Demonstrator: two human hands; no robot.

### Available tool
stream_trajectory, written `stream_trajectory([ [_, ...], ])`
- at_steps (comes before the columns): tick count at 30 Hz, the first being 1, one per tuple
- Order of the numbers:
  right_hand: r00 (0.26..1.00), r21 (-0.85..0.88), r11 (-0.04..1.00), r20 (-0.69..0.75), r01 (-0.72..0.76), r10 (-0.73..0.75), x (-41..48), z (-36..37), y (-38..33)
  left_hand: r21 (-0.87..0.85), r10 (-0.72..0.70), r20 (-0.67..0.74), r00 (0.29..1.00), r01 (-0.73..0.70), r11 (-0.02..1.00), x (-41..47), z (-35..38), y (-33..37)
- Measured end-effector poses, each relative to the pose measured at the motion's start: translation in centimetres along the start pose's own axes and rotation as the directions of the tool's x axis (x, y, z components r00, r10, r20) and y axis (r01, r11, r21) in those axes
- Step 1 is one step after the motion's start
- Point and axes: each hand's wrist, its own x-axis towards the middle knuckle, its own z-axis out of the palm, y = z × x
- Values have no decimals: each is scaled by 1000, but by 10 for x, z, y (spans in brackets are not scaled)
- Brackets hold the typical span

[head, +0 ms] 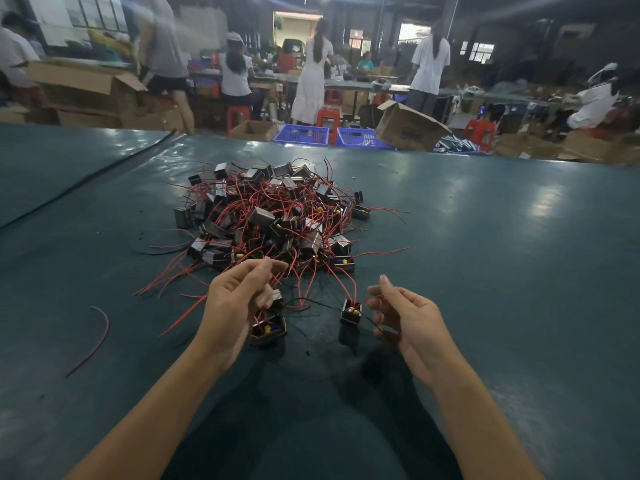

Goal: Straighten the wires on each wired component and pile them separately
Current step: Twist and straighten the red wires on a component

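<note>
Our left grip (239, 299) curls around a component (268, 329); our right grip (405, 317), fingers bent, pinches the wire (372, 300) of a second component (350, 311).

The pile (273, 216) blocks the bench's (502, 271) middle, its wires (166, 282) spreading toward the near edge, where one component (268, 329) and another (350, 311) leave a gap between them. The right side lies open; at the left a loose wire (95, 337) and a cable (86, 181) cross.
</note>
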Motion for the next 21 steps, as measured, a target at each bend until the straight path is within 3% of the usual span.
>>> stream_trajectory([
  [4,1000,18,1000,10,14,-14,-1,0,-1,-32,-25,-28,999,24,999,1,1,0],
  [7,982,-94,978,-3,188,-189,-2,5,3,79,2,22,1000,-4,997,-2,5,-3],
  [10,932,-204,910,89,361,-350,-5,15,10,264,66,118,991,-96,960,-8,12,-8],
  [16,870,-252,851,317,462,-378,-14,28,20,400,76,208,975,-156,903,-15,19,-14],
  [21,841,-252,815,313,522,-442,-16,30,18,411,98,164,982,-158,898,-15,18,-15],
])
